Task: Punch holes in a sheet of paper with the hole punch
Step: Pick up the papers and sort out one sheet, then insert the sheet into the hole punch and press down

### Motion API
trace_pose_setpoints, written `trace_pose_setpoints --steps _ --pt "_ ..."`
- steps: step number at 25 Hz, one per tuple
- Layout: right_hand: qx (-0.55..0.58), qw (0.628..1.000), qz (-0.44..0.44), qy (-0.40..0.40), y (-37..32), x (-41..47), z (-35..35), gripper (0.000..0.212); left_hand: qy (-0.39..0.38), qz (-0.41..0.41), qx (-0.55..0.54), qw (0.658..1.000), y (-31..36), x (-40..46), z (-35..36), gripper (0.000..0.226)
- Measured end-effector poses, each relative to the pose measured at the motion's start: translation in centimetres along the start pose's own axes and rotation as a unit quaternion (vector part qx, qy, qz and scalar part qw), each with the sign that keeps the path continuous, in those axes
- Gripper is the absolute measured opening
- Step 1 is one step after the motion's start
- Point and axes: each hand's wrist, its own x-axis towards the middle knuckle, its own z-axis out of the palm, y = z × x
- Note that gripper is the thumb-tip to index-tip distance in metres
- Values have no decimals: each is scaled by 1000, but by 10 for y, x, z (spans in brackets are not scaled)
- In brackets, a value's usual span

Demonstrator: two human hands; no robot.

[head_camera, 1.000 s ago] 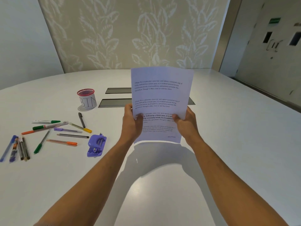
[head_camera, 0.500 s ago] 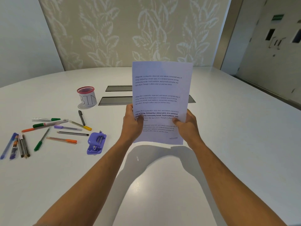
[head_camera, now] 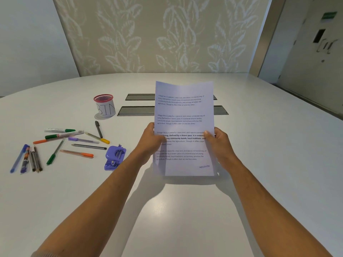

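You are holding the white printed sheet of paper (head_camera: 184,112) upright, left hand (head_camera: 150,140) and right hand (head_camera: 219,143) fingers pinching its side edges, presumably for inspection; the purple plastic hole punch (head_camera: 115,157) is lying on the white bench (head_camera: 185,210), left of your fingers.

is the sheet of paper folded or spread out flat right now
Spread, unfolded: the sheet of paper shows its whole printed face, held up by left hand and right hand.

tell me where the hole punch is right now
In the head view the purple hole punch lies on the white table, just left of the left hand, beside the orange pen and scattered pens.
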Motion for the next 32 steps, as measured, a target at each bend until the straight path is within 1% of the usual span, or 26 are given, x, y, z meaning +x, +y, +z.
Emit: trace_pose_setpoints --steps 3,6,8,10,11,12,14,15,17,18,19,21,23,25,27,29,32 --pt "24 1000 17 -5 5 -1 3 16 -25 -29 -2 999 -4 1 -5 40" --pt "46 998 39 3 10 -3 8 17 -31 -50 7 998 -9 4 -12 39" --pt "73 995 66 11 13 -4 9 16 -12 -53 31 998 -13 4 -18 37" --pt "85 993 86 12 15 -6 8 17 50 -25 95 994 -17 4 -29 36" --pt "89 991 95 13 16 -8 8 17 98 -3 150 984 -20 4 -38 36" --pt "94 990 102 15 17 -9 8 17 146 17 213 966 -23 5 -48 34" --pt "98 989 112 17 20 -11 7 18 218 39 335 916 -31 7 -73 34" --pt "95 988 117 19 20 -11 7 18 238 32 389 889 -35 7 -85 35" --pt "93 988 122 22 22 -11 6 17 248 -28 464 850 -42 6 -104 39" --pt "93 988 123 23 23 -11 6 17 241 -62 481 841 -45 5 -110 41" --pt "93 988 125 24 24 -12 6 16 229 -89 486 839 -48 5 -114 42" --pt "94 987 126 23 24 -13 7 16 203 -114 469 852 -53 6 -121 41" --pt "95 987 128 22 24 -13 8 16 185 -120 418 881 -55 8 -125 31" --pt "94 987 131 22 25 -14 7 16 180 -127 316 923 -58 11 -129 16" --pt "96 986 136 25 26 -14 6 17 181 -153 190 953 -58 12 -131 9" --pt "99 985 141 28 26 -15 4 17 179 -174 111 962 -57 13 -131 12" --pt "96 984 145 32 26 -16 -2 16 179 -175 61 966 -54 16 -123 12"
